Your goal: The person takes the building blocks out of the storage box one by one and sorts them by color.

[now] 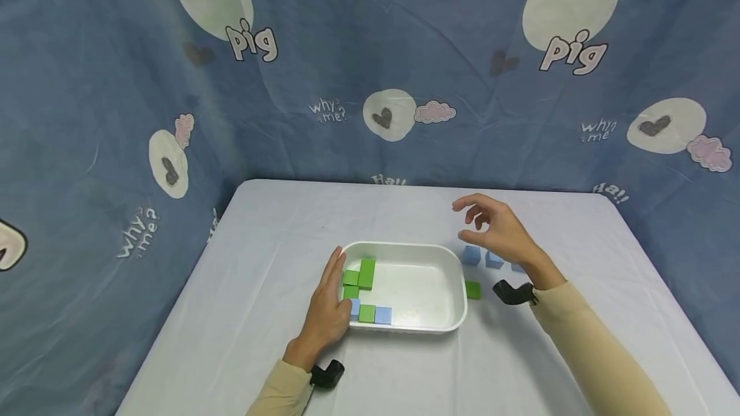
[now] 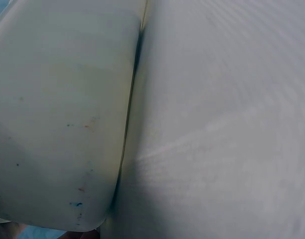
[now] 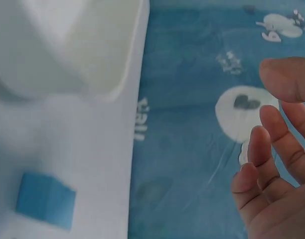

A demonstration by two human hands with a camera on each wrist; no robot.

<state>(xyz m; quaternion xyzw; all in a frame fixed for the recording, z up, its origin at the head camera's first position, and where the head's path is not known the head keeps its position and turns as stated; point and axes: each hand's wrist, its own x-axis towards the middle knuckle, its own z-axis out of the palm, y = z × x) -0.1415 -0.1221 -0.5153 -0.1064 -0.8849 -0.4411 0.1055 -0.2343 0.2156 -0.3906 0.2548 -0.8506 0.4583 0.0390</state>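
Observation:
My left hand (image 1: 326,313) holds the left end of a white tray (image 1: 405,246), its fingers along the outer wall and its thumb over the rim. Inside, along the left and near sides, lie several green blocks (image 1: 367,274) and two blue blocks (image 1: 383,315), one partly behind the thumb. Raised over the table just right of the tray is my right hand (image 1: 497,226), with thumb and fingers apart and nothing between them. Below it sit more blue blocks (image 1: 471,255), one largely hidden by the wrist. The left wrist view mostly shows the tray's outer wall (image 2: 68,124).
A green block (image 1: 473,290) lies against the tray's right side. White cloth covers the table (image 1: 289,210), and a blue printed curtain (image 1: 462,82) hangs behind it. Each wrist carries a black camera mount (image 1: 327,375).

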